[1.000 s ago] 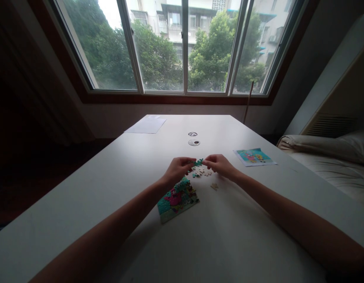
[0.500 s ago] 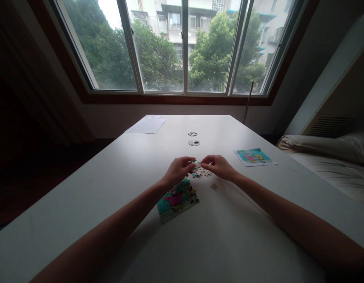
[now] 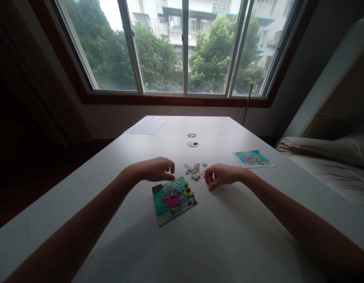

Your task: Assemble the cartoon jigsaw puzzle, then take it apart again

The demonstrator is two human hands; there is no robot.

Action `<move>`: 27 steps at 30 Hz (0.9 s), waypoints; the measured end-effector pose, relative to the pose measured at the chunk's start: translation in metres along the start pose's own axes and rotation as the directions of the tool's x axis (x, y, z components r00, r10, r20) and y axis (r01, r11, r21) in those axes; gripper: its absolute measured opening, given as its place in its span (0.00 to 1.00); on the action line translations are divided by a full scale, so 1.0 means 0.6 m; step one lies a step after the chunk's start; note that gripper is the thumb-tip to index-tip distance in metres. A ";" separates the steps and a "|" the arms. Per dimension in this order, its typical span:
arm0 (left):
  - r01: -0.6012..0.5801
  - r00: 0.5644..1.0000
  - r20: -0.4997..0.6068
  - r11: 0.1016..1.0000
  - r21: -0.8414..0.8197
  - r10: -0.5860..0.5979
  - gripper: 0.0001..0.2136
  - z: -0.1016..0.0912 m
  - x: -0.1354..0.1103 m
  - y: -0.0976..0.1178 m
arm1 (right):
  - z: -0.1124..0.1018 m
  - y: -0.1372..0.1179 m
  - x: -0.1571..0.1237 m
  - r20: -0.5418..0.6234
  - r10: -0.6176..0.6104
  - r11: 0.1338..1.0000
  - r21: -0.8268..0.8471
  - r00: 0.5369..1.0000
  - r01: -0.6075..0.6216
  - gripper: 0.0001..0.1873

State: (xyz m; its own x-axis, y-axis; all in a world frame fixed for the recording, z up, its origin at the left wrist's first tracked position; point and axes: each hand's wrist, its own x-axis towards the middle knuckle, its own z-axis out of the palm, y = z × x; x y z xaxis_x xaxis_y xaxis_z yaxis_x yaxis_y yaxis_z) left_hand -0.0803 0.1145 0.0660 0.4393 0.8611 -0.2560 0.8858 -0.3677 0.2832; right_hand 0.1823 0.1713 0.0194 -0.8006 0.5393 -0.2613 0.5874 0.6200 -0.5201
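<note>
My left hand [image 3: 158, 169] hovers just above the upper left edge of a partly assembled jigsaw puzzle [image 3: 171, 204]. Its fingers are bent, with the thumb apart from them, and nothing shows between them. The puzzle shows a pink cartoon figure on a teal ground; its upper right border is uneven. To the right, my right hand [image 3: 218, 176] is down at the tabletop, thumb and fingertips closed together where a single puzzle piece lay. The fingers mostly hide that piece. Loose puzzle pieces [image 3: 196, 171], some teal side up and some pale, lie heaped between the hands.
A picture sheet [image 3: 252, 158] of the same cartoon scene lies at the right on the white table [image 3: 182, 251]. Two round inserts [image 3: 192, 144] sit farther back in the tabletop. White paper [image 3: 145, 126] lies at the far left corner, and a padded seat [image 3: 323, 157] stands at the right.
My left hand has drawn back leftward from the loose pieces, uncovering more of the puzzle. My right hand has come down and nearer, onto the spot of the lone piece.
</note>
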 end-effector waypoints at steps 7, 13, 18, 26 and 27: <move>0.190 0.959 0.178 0.968 0.162 -0.218 0.18 0.021 -0.036 -0.034 | 0.028 -0.015 0.018 -0.328 -0.051 0.995 -0.093 0.943 0.021 0.10; 0.098 0.973 0.192 0.983 0.154 -0.127 0.14 0.042 -0.022 -0.020 | 0.058 -0.056 0.026 -0.289 -0.200 0.980 -0.045 0.936 0.196 0.17; 0.017 0.982 0.187 0.995 0.099 -0.036 0.12 0.049 -0.015 -0.018 | 0.057 -0.068 0.017 -0.177 -0.190 0.979 0.046 0.966 0.201 0.12; -0.044 0.990 0.135 0.999 -0.012 0.045 0.10 0.063 -0.012 -0.024 | 0.029 -0.067 0.012 -0.224 -0.148 0.967 0.170 0.963 0.188 0.07; -0.051 0.990 0.128 0.998 -0.027 0.054 0.10 0.064 -0.013 -0.023 | 0.029 -0.061 0.015 -0.249 -0.129 0.968 0.178 0.960 0.176 0.07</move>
State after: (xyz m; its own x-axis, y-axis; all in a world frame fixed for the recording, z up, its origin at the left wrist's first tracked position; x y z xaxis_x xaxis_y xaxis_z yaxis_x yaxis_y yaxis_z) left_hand -0.0902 0.0995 0.0287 0.5018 0.7882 -0.3564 0.8580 -0.4014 0.3204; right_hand 0.1516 0.1435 0.0223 -0.8145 0.5798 0.0186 0.4069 0.5939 -0.6941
